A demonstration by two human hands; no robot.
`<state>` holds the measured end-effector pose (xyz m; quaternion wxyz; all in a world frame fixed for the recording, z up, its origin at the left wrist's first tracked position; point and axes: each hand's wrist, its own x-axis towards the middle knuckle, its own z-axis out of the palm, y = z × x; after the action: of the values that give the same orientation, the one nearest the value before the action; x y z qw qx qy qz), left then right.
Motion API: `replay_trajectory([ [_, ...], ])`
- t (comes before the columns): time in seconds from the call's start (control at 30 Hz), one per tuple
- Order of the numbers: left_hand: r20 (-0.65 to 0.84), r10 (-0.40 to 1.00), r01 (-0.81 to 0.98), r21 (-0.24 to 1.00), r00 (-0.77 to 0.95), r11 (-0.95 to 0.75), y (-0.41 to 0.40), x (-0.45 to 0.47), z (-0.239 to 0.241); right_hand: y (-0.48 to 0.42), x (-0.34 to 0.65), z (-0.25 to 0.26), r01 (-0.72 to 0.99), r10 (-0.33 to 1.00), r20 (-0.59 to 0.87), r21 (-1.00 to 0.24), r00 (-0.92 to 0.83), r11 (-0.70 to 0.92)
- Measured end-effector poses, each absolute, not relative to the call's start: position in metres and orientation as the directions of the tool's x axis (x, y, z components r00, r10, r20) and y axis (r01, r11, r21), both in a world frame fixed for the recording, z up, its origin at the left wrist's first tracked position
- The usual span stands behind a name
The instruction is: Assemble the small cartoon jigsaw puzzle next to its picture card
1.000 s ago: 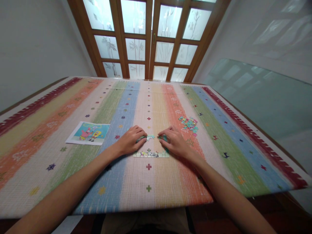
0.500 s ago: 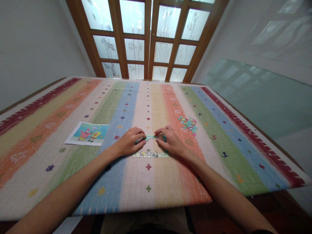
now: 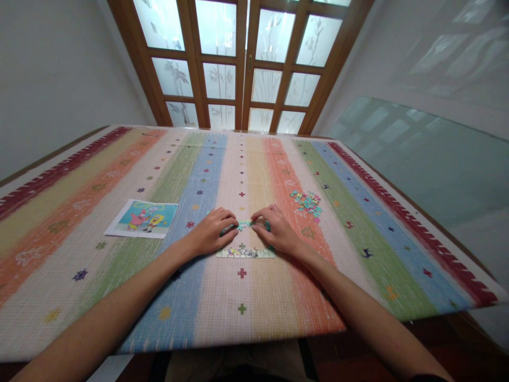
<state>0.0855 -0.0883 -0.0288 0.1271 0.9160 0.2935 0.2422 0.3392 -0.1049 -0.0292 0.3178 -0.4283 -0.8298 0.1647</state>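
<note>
A joined row of puzzle pieces point(image 3: 245, 253) lies flat on the striped tablecloth point(image 3: 246, 302) near the table's middle. Just beyond it, my left hand point(image 3: 212, 232) and my right hand point(image 3: 275, 229) rest on the cloth with fingers curled. Their fingertips pinch a small strip of teal puzzle pieces point(image 3: 245, 225) between them, one hand at each end. More teal pieces show under both palms, partly hidden.
A heap of loose puzzle pieces point(image 3: 307, 202) sits on the orange stripe to the right. A cartoon reference picture point(image 3: 142, 218) lies to the left. A glass panel point(image 3: 433, 159) stands along the table's right side, and wooden glazed doors point(image 3: 238, 63) are behind.
My right hand has slid a little left, bringing its teal pieces against those at my left hand. The gap between the fingertips has closed.
</note>
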Motion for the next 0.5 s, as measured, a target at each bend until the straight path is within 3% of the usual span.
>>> replay_trajectory([
  [0.5, 0.362, 0.613, 0.488, 0.383, 0.702, -0.785, -0.0895, 0.0859, -0.0282, -0.1095, 0.3376, -0.0268, 0.653, 0.728, 0.383, -0.328, -0.569, 0.683],
])
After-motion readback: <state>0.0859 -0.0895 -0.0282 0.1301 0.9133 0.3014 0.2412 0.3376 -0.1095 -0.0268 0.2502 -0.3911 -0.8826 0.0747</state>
